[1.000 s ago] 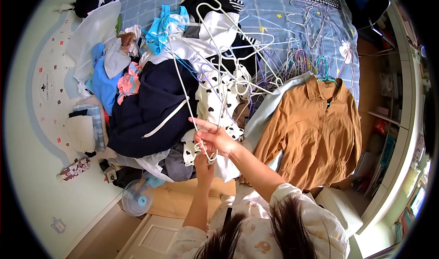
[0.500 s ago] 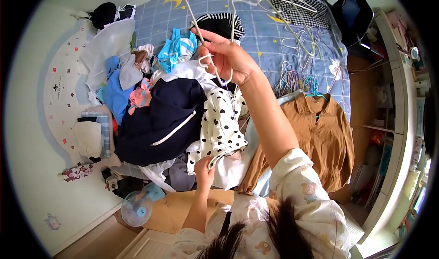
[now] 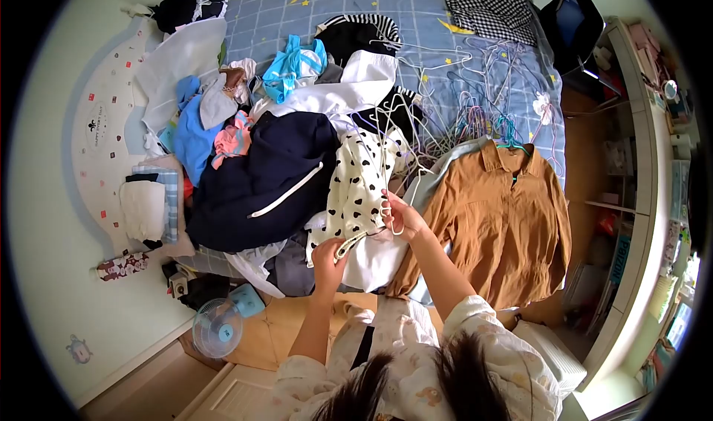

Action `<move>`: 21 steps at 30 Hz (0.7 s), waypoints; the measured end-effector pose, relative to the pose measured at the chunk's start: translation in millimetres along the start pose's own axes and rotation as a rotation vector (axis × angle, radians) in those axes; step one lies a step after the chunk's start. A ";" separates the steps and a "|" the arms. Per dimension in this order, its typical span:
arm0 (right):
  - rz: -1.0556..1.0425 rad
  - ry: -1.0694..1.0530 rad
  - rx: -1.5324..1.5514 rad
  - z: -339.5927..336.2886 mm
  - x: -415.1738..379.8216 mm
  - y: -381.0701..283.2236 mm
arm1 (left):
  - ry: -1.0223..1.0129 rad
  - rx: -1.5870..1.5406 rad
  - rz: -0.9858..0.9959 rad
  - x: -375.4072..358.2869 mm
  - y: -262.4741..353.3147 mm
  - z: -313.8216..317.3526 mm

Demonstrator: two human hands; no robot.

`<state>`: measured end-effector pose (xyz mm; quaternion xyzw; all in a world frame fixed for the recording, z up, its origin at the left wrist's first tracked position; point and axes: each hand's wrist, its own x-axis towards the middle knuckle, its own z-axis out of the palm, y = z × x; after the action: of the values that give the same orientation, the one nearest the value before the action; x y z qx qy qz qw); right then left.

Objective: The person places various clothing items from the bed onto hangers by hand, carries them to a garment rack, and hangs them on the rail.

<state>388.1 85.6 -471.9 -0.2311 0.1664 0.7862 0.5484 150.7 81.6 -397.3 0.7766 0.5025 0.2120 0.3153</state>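
At the near edge of the bed, my left hand [image 3: 327,262] is closed on the cream, looped edge of a white garment with black hearts [image 3: 355,191]. My right hand [image 3: 403,217] grips a white wire hanger [image 3: 396,232] just to the right of that edge, its hook pointing towards me. The hanger's far part runs over the heart-print cloth and blends with a tangle of other wire hangers [image 3: 423,150]. A navy hooded garment [image 3: 267,176] with a white drawstring lies left of the heart print.
A brown shirt [image 3: 497,220] on a teal hanger lies to the right. Mixed clothes, including a blue-and-white piece [image 3: 293,68], cover the bed's left side. More hangers [image 3: 475,116] lie farther back. A small fan [image 3: 217,328] stands below left; shelves [image 3: 631,198] line the right.
My right hand has come down towards me with a hanger, close to my left hand. Other hangers that were up in the air now lie on the bed. My left hand keeps its hold.
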 end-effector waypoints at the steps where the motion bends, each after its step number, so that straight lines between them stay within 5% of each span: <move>1: 0.004 -0.037 -0.004 3.1 -7.0 2.8 | -0.016 -0.004 -0.008 -0.6 0.4 -2.7; 9: -0.027 -0.308 0.162 53.5 -81.2 27.5 | 0.054 0.114 0.102 7.3 16.5 -44.1; 14: -0.251 -0.095 -0.458 90.9 -97.4 29.5 | 0.119 0.111 0.152 3.5 19.0 -63.7; 15: -0.226 0.026 -0.381 84.1 -87.9 29.6 | 0.122 0.110 0.169 0.7 19.1 -68.8; 21: -0.159 -0.024 -0.165 77.1 -87.0 40.4 | 0.188 0.079 0.246 2.7 20.0 -87.8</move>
<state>361.6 43.1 -359.6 -0.2785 0.0759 0.7540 0.5900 108.0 102.4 -320.7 0.8207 0.4390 0.3009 0.2080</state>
